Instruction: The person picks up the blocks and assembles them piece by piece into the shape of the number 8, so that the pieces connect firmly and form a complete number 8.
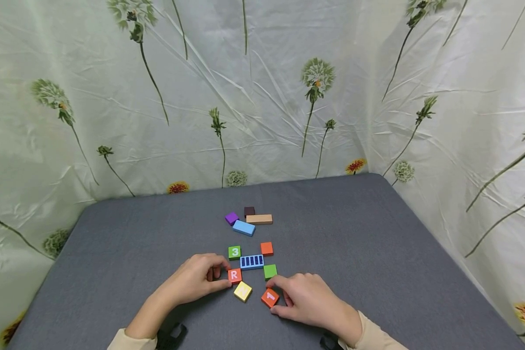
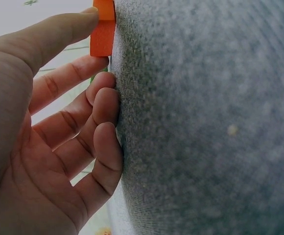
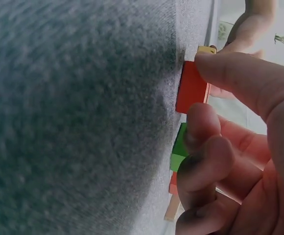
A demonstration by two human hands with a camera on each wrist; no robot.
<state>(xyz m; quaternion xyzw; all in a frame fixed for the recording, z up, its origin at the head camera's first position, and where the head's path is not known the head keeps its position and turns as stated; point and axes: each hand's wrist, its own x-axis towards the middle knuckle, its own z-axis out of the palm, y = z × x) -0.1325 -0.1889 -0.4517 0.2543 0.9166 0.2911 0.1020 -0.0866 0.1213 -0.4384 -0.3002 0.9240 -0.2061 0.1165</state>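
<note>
From my remote seat, I see the left hand [image 1: 200, 279] with thumb and forefinger nearly closed, pinching the red R block [image 1: 234, 276]; its other fingers curl loosely. The right hand [image 1: 307, 297] likewise pinches the red 1 block [image 1: 270, 297] between thumb and forefinger, the block turned askew.

My landmark is the blue slatted block [image 1: 252, 262]. The R block sits at its near left corner; I cannot tell whether they touch. The 1 block lies on its near side, toward the right, apart from it. A tilted-round yellow block [image 1: 242, 291] lies nearer the person than the landmark, between the two hands. At the landmark's right end, a plain green block [image 1: 270, 271] is on the near side and a plain red block [image 1: 267, 249] on the far side; a green 3 block [image 1: 234, 252] is at its far left corner. Beyond it cluster purple [image 1: 232, 218], light blue [image 1: 244, 228], dark [image 1: 249, 211] and tan [image 1: 259, 219] blocks.

The risk, I judge: a sideways nudge from the left thumb could push the yellow block, or the right forefinger could knock the plain green one.
</note>
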